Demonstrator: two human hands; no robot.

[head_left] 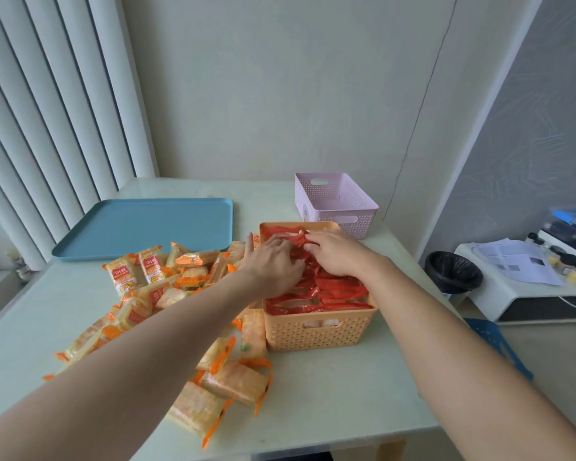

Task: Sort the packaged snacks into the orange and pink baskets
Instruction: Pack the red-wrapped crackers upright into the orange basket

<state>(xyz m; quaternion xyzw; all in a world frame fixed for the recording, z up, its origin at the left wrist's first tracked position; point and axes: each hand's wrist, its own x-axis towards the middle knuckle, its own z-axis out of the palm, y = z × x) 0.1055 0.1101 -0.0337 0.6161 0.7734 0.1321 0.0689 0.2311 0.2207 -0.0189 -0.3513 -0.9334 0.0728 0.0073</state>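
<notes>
The orange basket (316,331) stands in the middle of the table, packed with red snack packets (330,291). Both my hands rest inside it on top of the red packets: my left hand (273,261) with fingers spread, my right hand (336,252) with fingers curled over packets near the far end. Whether either hand grips a packet is hidden by the fingers. Behind it, at the back right, the pink basket (338,202) looks empty. A loose pile of orange-and-yellow snack packets (167,277) lies on the table left of the orange basket and toward me.
A blue tray (147,227) lies at the back left of the pale table (346,394). Vertical blinds hang on the left. Right of the table a black-lined bin (453,272) stands on the floor, beside a low white unit (529,287) with papers and jars.
</notes>
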